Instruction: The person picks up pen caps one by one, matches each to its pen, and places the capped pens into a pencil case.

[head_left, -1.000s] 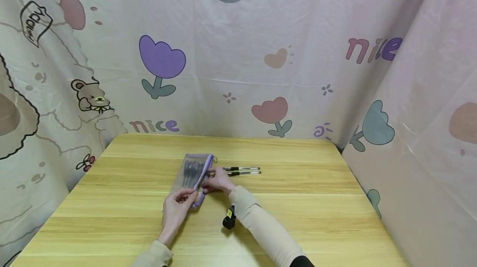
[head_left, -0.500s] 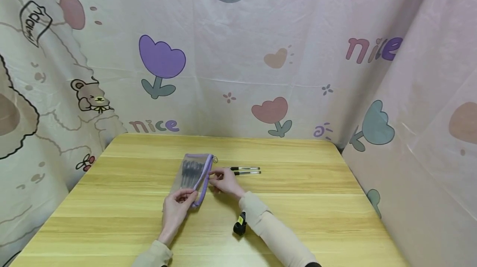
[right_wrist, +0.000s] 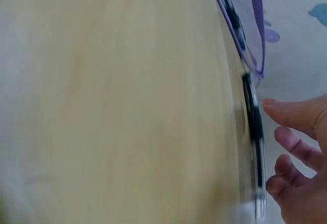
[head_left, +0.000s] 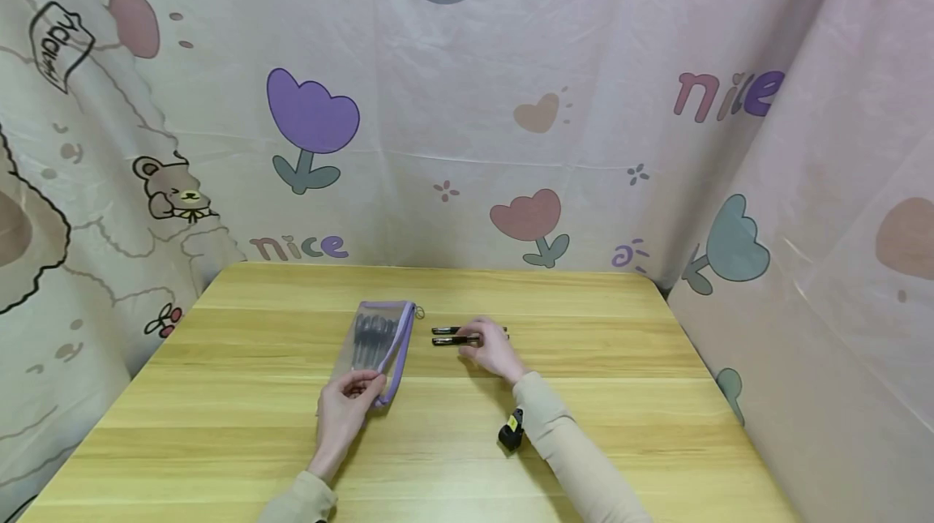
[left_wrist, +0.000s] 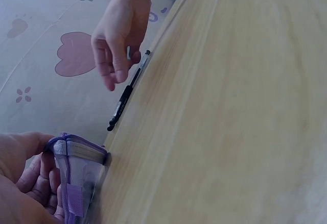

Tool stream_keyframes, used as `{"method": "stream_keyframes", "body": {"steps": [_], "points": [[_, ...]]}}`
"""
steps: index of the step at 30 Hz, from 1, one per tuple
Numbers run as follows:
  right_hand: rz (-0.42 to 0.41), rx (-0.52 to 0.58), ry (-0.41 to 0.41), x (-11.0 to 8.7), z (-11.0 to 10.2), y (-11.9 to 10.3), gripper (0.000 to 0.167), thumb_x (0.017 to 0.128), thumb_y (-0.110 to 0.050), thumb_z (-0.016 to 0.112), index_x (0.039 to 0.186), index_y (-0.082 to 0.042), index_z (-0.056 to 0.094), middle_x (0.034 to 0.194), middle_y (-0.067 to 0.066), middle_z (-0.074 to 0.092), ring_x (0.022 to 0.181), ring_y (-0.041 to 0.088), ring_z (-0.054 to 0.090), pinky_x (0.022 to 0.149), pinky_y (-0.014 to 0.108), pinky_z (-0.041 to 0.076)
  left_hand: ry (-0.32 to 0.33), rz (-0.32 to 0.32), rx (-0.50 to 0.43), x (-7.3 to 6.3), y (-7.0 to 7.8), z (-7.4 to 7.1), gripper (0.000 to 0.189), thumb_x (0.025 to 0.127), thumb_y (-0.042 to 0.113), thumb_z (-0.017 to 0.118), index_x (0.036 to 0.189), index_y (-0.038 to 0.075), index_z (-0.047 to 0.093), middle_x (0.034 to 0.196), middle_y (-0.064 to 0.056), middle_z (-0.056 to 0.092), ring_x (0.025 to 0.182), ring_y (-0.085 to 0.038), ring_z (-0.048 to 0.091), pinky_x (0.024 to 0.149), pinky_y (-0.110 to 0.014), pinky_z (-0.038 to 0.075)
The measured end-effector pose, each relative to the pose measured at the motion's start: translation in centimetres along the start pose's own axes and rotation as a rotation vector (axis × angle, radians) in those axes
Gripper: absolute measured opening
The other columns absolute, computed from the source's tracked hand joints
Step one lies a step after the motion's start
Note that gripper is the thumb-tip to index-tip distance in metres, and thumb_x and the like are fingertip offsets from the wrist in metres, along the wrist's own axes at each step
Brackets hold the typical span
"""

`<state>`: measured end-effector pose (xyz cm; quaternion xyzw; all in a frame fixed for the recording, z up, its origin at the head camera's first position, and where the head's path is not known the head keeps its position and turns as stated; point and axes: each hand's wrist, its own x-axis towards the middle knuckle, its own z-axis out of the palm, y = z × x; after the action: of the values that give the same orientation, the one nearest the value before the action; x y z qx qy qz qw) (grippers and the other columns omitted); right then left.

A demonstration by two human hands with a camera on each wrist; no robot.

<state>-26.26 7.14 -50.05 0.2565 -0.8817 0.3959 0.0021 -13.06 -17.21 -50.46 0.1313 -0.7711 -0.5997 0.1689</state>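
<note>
A see-through pencil case (head_left: 404, 345) with purple trim lies on the table, several dark pens (head_left: 374, 338) showing inside. Its zipped side gapes open. My left hand (head_left: 341, 409) pinches the near corner of that opening between thumb and fingers. To the right of the case two black pens (head_left: 443, 341) with clear barrels lie side by side. Over their right part is my right hand (head_left: 492, 347), palm down. In the right wrist view its fingers (right_wrist: 294, 145) are bent, with thumb apart, beside a pen (right_wrist: 254, 117) and holding nothing.
The wooden table (head_left: 241, 393) is backed by a patterned curtain (head_left: 438, 126) that also rises on both sides. A small black device with a yellow label (head_left: 511, 430) sits at the right sleeve. A ring pull (head_left: 419, 312) hangs at the case's far corner.
My right hand has come away from the pencil case's opening and moved right, over the two pens. The left hand keeps its pinch on the case. The head view has shifted slightly.
</note>
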Motion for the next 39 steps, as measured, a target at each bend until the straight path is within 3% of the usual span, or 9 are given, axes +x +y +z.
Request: {"method": "stream_keyframes", "body": {"steps": [3, 7, 22, 39], "points": [[0.001, -0.037, -0.003, 0.0, -0.4, 0.5, 0.027, 0.085, -0.006, 0.077, 0.110, -0.002, 0.073, 0.117, 0.016, 0.066, 0.109, 0.034, 0.062, 0.100, 0.052, 0.048, -0.001, -0.001, 0.001, 0.0, 0.0, -0.1, 0.023, 0.084, 0.013, 0.082, 0.099, -0.002, 0.075, 0.086, -0.012, 0.075, 0.066, 0.002, 0.057, 0.061, -0.014, 0.049], [0.014, -0.074, -0.006, 0.1, -0.6, 0.9, 0.023, 0.085, -0.007, 0.077, 0.107, -0.002, 0.074, 0.114, 0.014, 0.067, 0.109, 0.032, 0.063, 0.102, 0.052, 0.047, -0.007, -0.003, 0.007, -0.1, -0.1, -0.1, 0.025, 0.084, 0.015, 0.082, 0.101, -0.003, 0.074, 0.087, -0.011, 0.075, 0.067, 0.002, 0.057, 0.061, -0.014, 0.049], [0.040, -0.101, 0.031, 0.5, -0.6, 1.2, 0.015, 0.085, -0.004, 0.077, 0.100, -0.004, 0.075, 0.102, 0.009, 0.067, 0.097, 0.024, 0.063, 0.091, 0.042, 0.052, -0.008, -0.005, -0.010, 0.0, -0.2, -0.2, 0.024, 0.084, 0.014, 0.082, 0.100, -0.003, 0.075, 0.086, -0.010, 0.076, 0.067, 0.002, 0.057, 0.061, -0.014, 0.049], [0.109, -0.155, 0.034, 0.9, -0.5, 1.1, 0.015, 0.085, -0.005, 0.077, 0.100, -0.006, 0.075, 0.099, 0.008, 0.065, 0.094, 0.022, 0.061, 0.089, 0.041, 0.052, -0.013, -0.007, 0.007, 0.1, -0.3, -0.2, 0.025, 0.085, 0.016, 0.082, 0.102, -0.002, 0.075, 0.089, -0.012, 0.075, 0.069, 0.002, 0.058, 0.063, -0.014, 0.048]]}}
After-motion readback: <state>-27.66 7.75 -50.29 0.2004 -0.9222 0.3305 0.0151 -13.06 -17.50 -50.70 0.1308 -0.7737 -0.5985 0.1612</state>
